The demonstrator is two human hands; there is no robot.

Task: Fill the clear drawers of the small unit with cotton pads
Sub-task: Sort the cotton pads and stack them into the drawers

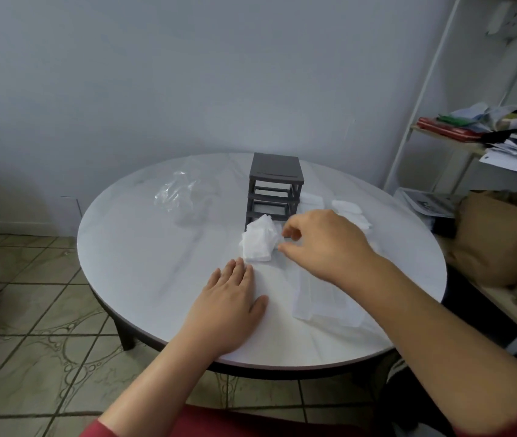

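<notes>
Left hand (230, 299): your palm lies flat on the round white table (143, 247), fingers together and straight, holding nothing.
Right hand (323, 244): it hovers just right of the cotton pads (260, 239), thumb and forefinger curled close in a pinch; you cannot tell whether they grip a pad.
Cotton pads: a loose white heap at the near foot of the dark drawer unit (274, 187).
Drawer unit: upright at table centre, its slots open.
Clear drawers (326, 298): lying on the near right of the table, under your right forearm.
More pads (350, 211): far right, beside the unit.
Plastic bag (178, 195): crumpled, far left.
</notes>
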